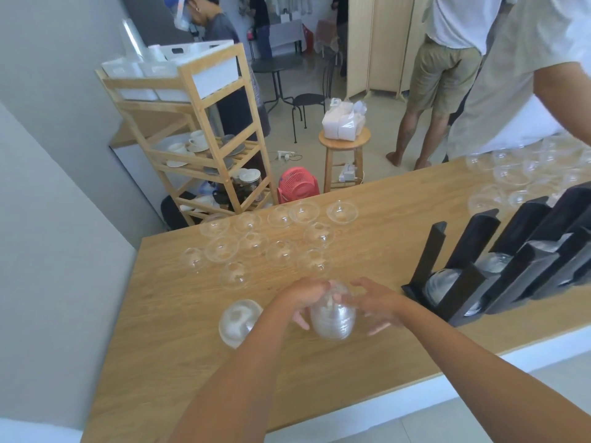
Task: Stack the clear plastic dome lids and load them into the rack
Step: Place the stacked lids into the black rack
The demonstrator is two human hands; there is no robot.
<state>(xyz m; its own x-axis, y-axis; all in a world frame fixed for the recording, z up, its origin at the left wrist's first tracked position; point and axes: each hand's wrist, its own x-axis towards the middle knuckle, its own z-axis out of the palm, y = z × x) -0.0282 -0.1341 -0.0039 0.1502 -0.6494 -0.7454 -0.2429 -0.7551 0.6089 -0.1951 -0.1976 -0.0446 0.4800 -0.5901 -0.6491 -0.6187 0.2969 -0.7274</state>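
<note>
Both hands (307, 297) | clasp glossy clear dome-lid stack (332, 316) | woodgrain table (367, 372)

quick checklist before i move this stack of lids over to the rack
1. Both hands on the stack: left hand and right hand flank it. Ok.
2. Lids nested evenly: blurred. Cannot tell.
3. Path to the black rack across the table: bare wood between. Ok.
4. Free slot: the nearest slots already hold domes; room left unclear. Cannot tell.
5. Second stack by the left forearm: close, could get knocked. Not ok.
6. Loose lids remain unstacked beyond the hands. Not ok.
</note>
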